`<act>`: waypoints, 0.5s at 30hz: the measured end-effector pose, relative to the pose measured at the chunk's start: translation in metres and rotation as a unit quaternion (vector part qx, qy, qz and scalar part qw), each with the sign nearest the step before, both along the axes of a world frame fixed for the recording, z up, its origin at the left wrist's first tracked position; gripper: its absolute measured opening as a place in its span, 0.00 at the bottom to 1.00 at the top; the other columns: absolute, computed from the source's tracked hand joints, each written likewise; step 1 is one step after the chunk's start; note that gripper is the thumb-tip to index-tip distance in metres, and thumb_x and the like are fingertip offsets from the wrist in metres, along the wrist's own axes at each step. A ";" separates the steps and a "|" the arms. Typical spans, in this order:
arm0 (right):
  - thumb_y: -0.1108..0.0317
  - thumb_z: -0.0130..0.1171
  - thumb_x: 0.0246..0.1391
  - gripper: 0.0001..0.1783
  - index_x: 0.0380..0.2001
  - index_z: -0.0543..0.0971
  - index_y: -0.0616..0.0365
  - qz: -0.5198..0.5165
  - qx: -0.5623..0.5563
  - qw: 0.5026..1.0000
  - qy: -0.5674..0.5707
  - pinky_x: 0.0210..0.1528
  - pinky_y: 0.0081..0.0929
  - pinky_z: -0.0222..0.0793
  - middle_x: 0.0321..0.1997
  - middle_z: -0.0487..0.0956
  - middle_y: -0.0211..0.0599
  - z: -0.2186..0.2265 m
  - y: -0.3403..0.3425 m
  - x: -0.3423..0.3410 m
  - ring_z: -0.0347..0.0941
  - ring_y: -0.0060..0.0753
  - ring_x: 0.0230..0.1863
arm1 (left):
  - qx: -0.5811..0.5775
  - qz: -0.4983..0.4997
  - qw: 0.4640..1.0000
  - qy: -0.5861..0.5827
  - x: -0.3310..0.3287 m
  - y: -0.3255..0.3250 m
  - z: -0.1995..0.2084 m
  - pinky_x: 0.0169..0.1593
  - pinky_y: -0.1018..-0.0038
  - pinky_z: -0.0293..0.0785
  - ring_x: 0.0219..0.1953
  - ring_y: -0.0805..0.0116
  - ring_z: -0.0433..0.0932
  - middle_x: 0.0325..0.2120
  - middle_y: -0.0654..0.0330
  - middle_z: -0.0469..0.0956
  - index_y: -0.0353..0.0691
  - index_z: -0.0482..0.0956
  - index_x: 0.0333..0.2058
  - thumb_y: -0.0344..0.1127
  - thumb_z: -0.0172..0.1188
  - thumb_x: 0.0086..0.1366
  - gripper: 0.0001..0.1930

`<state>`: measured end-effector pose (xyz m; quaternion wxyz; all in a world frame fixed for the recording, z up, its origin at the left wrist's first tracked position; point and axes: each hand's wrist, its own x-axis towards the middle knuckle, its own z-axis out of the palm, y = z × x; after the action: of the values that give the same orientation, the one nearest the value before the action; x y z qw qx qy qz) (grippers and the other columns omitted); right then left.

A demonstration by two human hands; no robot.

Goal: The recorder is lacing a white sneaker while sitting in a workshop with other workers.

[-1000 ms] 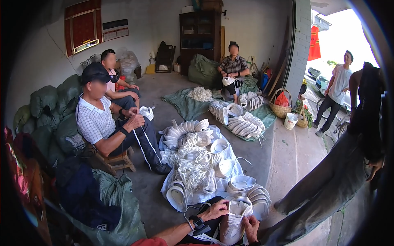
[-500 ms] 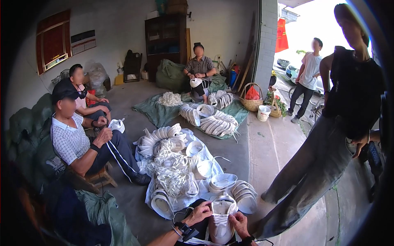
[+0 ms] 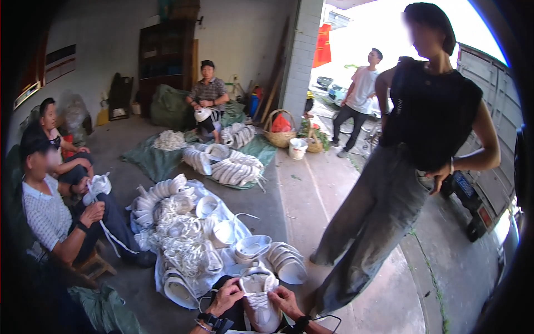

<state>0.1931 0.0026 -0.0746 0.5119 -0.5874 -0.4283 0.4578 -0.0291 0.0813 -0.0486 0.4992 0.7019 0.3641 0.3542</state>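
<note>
A white shoe upper (image 3: 265, 316) stands toe toward me at the bottom of the view, with white lace crossing its front. My left hand (image 3: 226, 296) pinches the left edge of its opening. On the other side my right hand (image 3: 286, 301) has its fingertips closed at the right eyelet edge; whether they hold lace or only the edge is too small to tell. Just beyond lie a stack of white shoe uppers (image 3: 288, 264) and a pile of white laces (image 3: 183, 239) on a pale sheet (image 3: 238, 227).
A person in dark sleeveless clothes (image 3: 434, 111) stands close on the right. At the left a seated person (image 3: 41, 217) works on a white shoe upper (image 3: 99, 187). Farther off, another seated person (image 3: 208, 94) is behind a green sheet (image 3: 142, 161) with more uppers, near a basket (image 3: 279, 138) and white bucket (image 3: 297, 149).
My view has swung to the right, so the scene sits farther left and a truck shows at the right. Both hands stay at the shoe upper. The standing person's head has turned.
</note>
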 end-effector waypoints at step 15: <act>0.58 0.58 0.54 0.13 0.30 0.75 0.59 0.084 -0.034 0.996 0.015 0.30 0.15 0.61 0.25 0.72 0.23 0.010 0.005 0.021 0.64 0.14 0.28 | 0.040 0.045 0.994 0.090 0.002 -0.016 0.015 0.37 0.66 0.70 0.35 0.54 0.75 0.31 0.51 0.75 0.33 0.74 0.21 0.32 0.61 0.47 0.08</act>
<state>0.2137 0.0073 -0.0649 0.4574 -0.5593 -0.4531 0.5221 -0.0268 0.0656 -0.0340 0.4198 0.7330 0.4246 0.3260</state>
